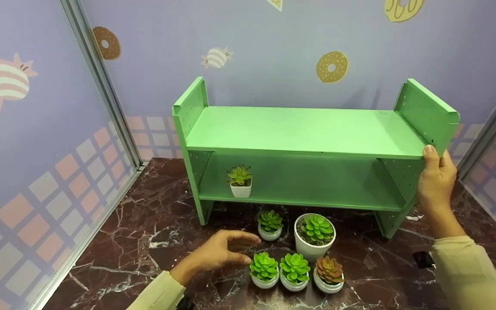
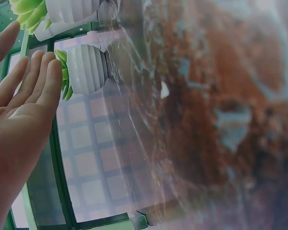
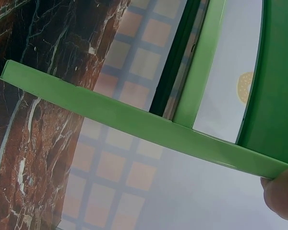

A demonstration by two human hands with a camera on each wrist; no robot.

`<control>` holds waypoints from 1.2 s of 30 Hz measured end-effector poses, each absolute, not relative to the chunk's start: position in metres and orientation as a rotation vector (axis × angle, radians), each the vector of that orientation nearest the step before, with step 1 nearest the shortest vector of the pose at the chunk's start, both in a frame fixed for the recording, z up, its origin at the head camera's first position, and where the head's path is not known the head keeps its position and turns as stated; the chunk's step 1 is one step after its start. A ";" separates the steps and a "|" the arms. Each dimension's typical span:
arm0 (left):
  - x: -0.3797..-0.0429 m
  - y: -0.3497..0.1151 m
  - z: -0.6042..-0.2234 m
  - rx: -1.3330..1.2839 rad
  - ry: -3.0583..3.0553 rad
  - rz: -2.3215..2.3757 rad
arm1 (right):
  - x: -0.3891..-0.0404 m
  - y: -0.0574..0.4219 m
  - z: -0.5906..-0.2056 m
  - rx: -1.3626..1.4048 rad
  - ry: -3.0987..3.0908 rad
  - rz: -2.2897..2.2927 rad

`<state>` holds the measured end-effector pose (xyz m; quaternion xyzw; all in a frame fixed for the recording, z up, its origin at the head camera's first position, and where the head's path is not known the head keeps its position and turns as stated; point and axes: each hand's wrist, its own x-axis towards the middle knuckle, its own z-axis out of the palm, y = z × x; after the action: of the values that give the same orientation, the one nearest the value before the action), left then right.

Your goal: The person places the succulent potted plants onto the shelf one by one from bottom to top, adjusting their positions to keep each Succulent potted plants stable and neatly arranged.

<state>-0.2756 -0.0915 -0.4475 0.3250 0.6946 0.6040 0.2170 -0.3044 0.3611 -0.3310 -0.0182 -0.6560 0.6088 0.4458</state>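
My right hand grips the front edge of the right side panel of a green two-tier shelf; in the right wrist view a fingertip lies on that panel's edge. With fingers stretched out and holding nothing, my left hand hovers left of the small potted succulents. Its fingertips point at a green succulent in a round white pot, and the thumb is right by another green one in front. In the left wrist view the fingers come close to a ribbed white pot.
A third small green succulent, a reddish-brown one and a larger white-potted succulent stand on the dark marbled table. On the lower tier sits a succulent in a square white pot. Patterned walls enclose the table.
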 end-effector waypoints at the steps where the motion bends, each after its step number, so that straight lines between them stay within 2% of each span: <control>1: -0.276 -0.092 -0.448 0.906 1.927 1.663 | -0.304 0.361 -0.331 -0.049 -1.634 1.498; 9: -0.278 -0.089 -0.449 0.953 1.904 1.619 | -0.305 0.363 -0.329 -0.049 -1.629 1.486; 21: -0.269 -0.090 -0.447 0.837 1.757 1.608 | -0.303 0.363 -0.332 -0.026 -1.638 1.520; 36: -0.266 -0.087 -0.448 0.776 1.933 1.419 | -0.304 0.362 -0.332 -0.057 -1.649 1.514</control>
<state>-0.2664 -0.0866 -0.4481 0.2932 0.7302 0.5361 0.3057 -0.3039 0.3617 -0.3322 -0.0227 -0.6628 0.6085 0.4358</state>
